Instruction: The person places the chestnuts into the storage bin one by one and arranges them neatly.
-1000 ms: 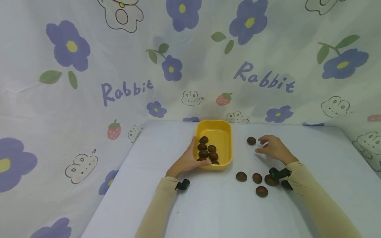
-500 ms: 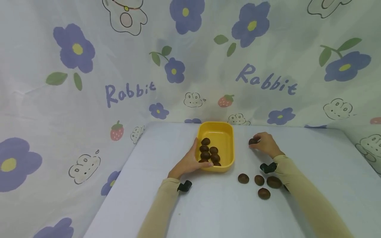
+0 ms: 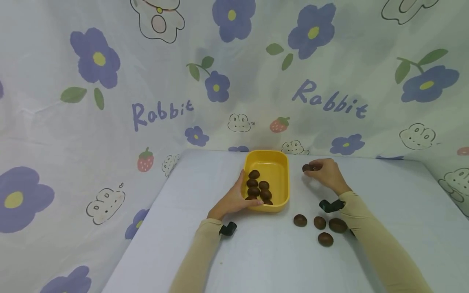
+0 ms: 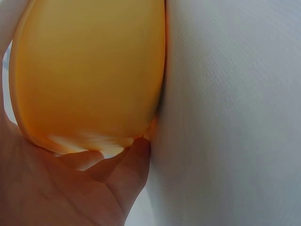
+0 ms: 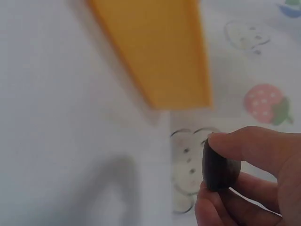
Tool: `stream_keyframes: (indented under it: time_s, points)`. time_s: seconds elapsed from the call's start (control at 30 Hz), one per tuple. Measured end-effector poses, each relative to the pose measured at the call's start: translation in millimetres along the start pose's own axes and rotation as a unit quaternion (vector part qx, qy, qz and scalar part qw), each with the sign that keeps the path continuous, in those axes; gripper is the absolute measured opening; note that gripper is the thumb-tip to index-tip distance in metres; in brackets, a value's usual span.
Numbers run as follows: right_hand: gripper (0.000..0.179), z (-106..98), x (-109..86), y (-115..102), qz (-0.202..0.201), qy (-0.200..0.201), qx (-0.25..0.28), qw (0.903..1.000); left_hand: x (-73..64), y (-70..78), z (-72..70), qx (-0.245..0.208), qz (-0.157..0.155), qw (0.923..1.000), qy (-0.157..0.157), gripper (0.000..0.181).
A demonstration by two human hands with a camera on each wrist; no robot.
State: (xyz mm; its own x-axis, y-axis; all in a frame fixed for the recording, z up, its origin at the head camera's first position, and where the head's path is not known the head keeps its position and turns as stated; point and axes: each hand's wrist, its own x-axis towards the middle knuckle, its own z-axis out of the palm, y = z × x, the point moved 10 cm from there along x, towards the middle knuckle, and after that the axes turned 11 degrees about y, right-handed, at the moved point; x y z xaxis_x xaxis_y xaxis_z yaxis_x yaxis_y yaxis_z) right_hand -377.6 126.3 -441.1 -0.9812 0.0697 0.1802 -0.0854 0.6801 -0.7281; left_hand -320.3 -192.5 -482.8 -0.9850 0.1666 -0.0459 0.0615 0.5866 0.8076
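Brown nut (image 5: 220, 169): smooth, hard-looking, rounded with a flatter side, dark in the right wrist view. Yellow box (image 3: 279, 179): smooth, slightly glossy, plastic-looking, rectangular with rounded corners. Bench (image 3: 264, 256) under white, finely woven cloth; fabric backdrop (image 3: 165, 61) behind, slightly creased, printed with flowers, rabbits, strawberries. Sleeves (image 3: 196, 252) beige, fitted, small black device (image 3: 229, 228) at each wrist

Right hand (image 3: 327, 175): thumb and fingers pinch the brown nut at the fingertips, near the box's right side, not over it; looks lifted, shadow lies apart on the cloth. Left hand (image 3: 232, 198): fingers gripping the yellow box at its near left corner, thumb along the near rim. Nuts inside (image 3: 253, 191) bunch toward the box's left and near end. Loose nuts (image 3: 320, 222) sit nearer the wearer, left of the right sleeve
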Motion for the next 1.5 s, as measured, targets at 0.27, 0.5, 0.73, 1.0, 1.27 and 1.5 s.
stream_keyframes:
  time_s: [0.27,0.5,0.73,1.0,1.27,1.5]
  points:
    - [0.054,0.2,-9.3,-38.8,0.003,-0.012,0.073,0.9973,0.3,-0.6,0.9,-0.003,0.001,1.0000,0.000,0.147]
    - [0.049,12.4,-21.2,-58.2,-0.020,-0.036,0.084,0.9957,0.7,0.0,1.2,-0.007,0.005,1.0000,0.000,0.147]
    - [0.046,27.7,-32.3,-72.8,-0.042,-0.070,0.054,0.9952,1.0,0.6,0.8,-0.009,0.011,0.9999,0.001,0.145]
    - [0.042,46.8,-42.6,-78.1,-0.049,-0.109,0.042,0.9919,1.6,1.4,1.2,-0.012,0.013,0.9998,0.003,0.141]
    - [0.039,68.1,-49.8,-77.5,-0.044,-0.162,0.033,0.9853,1.0,2.3,-0.1,-0.010,0.019,0.9998,0.002,0.145]
    - [0.038,76.3,-53.2,-89.2,-0.062,-0.179,0.001,0.9819,0.2,2.4,-0.2,-0.009,0.020,0.9998,0.001,0.145]
